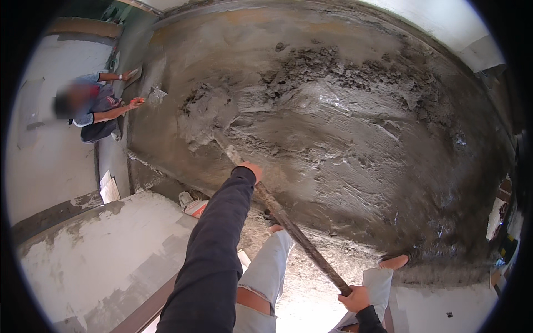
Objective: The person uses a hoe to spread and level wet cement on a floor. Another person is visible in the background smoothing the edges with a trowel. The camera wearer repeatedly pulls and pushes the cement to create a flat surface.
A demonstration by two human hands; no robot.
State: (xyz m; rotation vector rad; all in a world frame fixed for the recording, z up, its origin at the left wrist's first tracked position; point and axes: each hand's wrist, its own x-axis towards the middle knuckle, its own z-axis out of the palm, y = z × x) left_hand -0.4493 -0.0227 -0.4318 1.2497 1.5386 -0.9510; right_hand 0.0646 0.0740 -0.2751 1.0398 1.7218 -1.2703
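Observation:
My left hand (pixel 252 171) is closed round the upper-middle stretch of a long, mud-stained wooden handle (pixel 297 236). Lower down, my right hand (pixel 355 298) grips the handle's near end. The pole slants away to the far left, and its far end meets a heap of wet grey mortar (pixel 214 111). Whatever head the tool has is hidden in that heap, so I cannot tell its kind. Smeared, shiny mortar (pixel 344 166) spreads over the floor beyond my feet, with a rough, lumpy ridge (pixel 355 75) at its far side.
At the left a co-worker (pixel 100 105) crouches, one hand near a flat trowel (pixel 133 76), the other by a mortar-covered trowel (pixel 157 94). A red-and-white bag (pixel 195 207) lies left of my legs. Pale, stained walls (pixel 122 244) stand near left. My right foot (pixel 395 262) is at the mortar's edge.

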